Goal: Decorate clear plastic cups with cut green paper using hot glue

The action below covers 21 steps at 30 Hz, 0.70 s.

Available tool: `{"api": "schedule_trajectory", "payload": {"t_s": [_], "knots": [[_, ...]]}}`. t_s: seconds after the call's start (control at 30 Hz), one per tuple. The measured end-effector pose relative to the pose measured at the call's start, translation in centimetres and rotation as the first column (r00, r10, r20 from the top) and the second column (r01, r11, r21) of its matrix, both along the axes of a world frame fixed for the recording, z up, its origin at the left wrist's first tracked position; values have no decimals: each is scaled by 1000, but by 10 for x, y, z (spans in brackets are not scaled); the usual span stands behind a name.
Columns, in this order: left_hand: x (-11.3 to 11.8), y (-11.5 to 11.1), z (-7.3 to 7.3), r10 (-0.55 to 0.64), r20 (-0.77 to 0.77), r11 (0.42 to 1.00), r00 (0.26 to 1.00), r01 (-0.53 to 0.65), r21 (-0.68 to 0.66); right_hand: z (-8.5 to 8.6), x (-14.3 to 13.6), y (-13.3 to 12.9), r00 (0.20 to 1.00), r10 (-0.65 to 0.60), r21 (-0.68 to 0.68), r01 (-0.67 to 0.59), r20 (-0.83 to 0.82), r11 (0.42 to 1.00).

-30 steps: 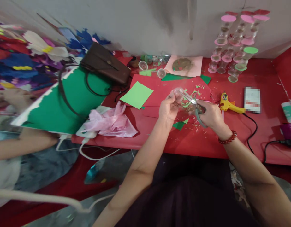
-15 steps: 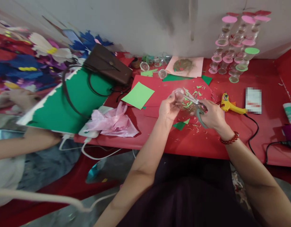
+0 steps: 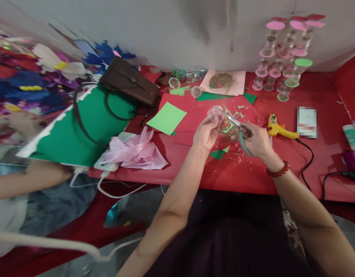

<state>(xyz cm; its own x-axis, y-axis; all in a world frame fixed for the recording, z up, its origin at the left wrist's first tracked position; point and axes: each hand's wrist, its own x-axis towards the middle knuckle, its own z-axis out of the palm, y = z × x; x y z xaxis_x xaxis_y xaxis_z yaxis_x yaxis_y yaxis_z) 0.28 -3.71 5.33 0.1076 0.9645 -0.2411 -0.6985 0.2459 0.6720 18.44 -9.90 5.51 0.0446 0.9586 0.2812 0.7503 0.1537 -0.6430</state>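
My left hand (image 3: 206, 132) grips a clear, rounded plastic piece (image 3: 215, 111), perhaps the end of a bottle, between thumb and fingers. Grey-green-handled scissors (image 3: 233, 120) are in my right hand (image 3: 256, 139), fingers wrapped in the handles. Their blades point up and left and meet the rim of the clear piece; whether they are parted there is too small to tell. Below both hands, green and pale paper scraps (image 3: 231, 127) lie scattered over red paper sheets (image 3: 191, 111). A square of light green paper (image 3: 167, 118) rests left of my left hand.
Right of my hands are a yellow glue gun (image 3: 278, 129), a phone (image 3: 307, 122) and a stack of clear containers with pink discs (image 3: 270, 54). Leftward lie a pink plastic bag (image 3: 134, 150), a brown bag (image 3: 129, 80) and green board (image 3: 79, 130). Another person's arm (image 3: 30, 179) shows far left.
The clear piece has turned slightly in my left hand and sits a little further left. My right hand still holds the scissors at its rim. The whole view has shifted slightly.
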Motion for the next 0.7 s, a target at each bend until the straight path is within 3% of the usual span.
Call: {"api": "schedule_trajectory", "payload": {"t_s": [0.43, 0.7], "knots": [[5, 0, -3, 117, -45, 991, 992, -114, 72, 4, -3, -3, 999, 31, -11, -31, -11, 999], [2, 1, -6, 84, -58, 995, 995, -81, 53, -4, -7, 0, 999, 47, -54, -48, -25, 997]]}}
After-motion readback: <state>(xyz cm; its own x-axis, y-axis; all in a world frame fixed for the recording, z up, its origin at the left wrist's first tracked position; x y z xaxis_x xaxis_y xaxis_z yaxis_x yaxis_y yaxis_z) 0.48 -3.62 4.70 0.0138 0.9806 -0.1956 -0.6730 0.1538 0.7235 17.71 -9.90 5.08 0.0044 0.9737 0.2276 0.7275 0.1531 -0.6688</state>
